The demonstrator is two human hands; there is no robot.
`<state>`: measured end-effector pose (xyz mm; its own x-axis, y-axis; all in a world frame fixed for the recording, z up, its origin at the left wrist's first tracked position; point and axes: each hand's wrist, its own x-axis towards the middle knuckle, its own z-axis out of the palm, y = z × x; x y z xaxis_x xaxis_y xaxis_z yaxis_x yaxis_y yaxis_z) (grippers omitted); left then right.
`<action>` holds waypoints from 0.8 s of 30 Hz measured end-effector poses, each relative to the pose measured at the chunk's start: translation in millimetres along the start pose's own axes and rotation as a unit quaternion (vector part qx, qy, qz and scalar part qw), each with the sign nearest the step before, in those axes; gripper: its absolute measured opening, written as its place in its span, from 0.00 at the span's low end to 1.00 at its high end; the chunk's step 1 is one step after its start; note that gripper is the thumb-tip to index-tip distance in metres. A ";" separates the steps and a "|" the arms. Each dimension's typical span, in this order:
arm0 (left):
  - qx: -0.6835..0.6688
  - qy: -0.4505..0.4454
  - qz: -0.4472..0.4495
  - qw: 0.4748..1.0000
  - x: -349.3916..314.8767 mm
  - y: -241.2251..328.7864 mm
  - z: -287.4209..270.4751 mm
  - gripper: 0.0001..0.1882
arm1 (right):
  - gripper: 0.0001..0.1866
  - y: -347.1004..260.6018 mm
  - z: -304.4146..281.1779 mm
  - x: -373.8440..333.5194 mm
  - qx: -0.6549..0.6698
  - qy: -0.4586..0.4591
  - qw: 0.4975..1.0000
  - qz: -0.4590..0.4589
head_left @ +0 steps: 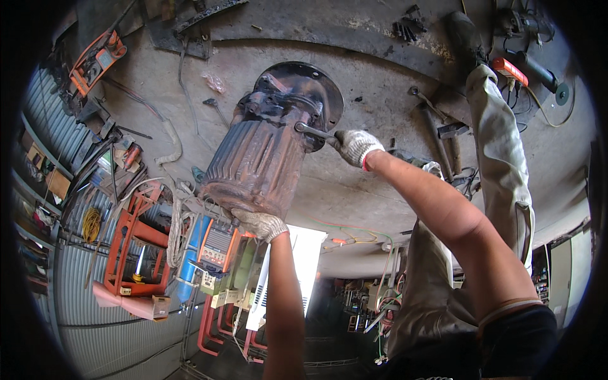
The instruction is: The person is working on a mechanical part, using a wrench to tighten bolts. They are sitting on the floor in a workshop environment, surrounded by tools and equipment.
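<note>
A rusty electric motor (250,161) with a finned body lies on the concrete floor. At its far end is a dark round flange (332,95) with bolt holes. My right hand (358,147), in a knitted work glove, is closed around the handle of a wrench (313,132). The wrench's ring end sits at the side of the motor near the flange; whether it is seated on a bolt I cannot tell. My left hand (261,224), gloved too, lies against the motor's near end with fingers extended along its edge, their tips partly hidden.
Hammers (437,139) and another wrench (427,101) lie beside my leg at right. An angle grinder (538,73) and an orange power strip (510,71) lie beyond. A loose tool (215,109) is left of the motor. An orange metal frame (123,247) and a blue cylinder (190,266) stand at left.
</note>
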<state>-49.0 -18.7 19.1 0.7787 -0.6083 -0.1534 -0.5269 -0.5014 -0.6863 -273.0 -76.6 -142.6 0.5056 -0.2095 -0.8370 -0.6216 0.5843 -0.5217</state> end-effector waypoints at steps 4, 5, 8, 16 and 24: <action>-0.019 0.050 0.015 0.998 0.6 -10.5 17.6 0.30 | 0.21 6.8 -17.5 10.8 0.013 -0.049 0.998 -0.025; -0.024 0.062 0.019 0.998 0.6 -13.7 23.1 0.30 | 0.20 3.1 -25.6 14.0 -0.036 -0.066 0.997 -0.031; -0.030 0.111 0.042 0.993 0.4 -23.7 38.3 0.29 | 0.22 -24.0 -62.9 23.1 -0.199 -0.099 0.975 -0.026; -0.140 0.102 0.007 0.985 2.7 -32.4 55.9 0.24 | 0.27 -128.1 -125.6 89.7 -0.519 -0.172 0.795 -0.263; -0.218 0.092 0.001 0.972 1.9 -22.8 39.6 0.26 | 0.25 -9.3 -87.1 11.0 -0.313 -0.096 0.942 -0.074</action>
<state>-22.0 15.9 6.3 0.7249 -0.6889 0.0019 -0.6536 -0.6886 -0.3141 -313.8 -152.6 -161.4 0.6760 -0.0722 -0.7334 -0.7364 -0.0296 -0.6759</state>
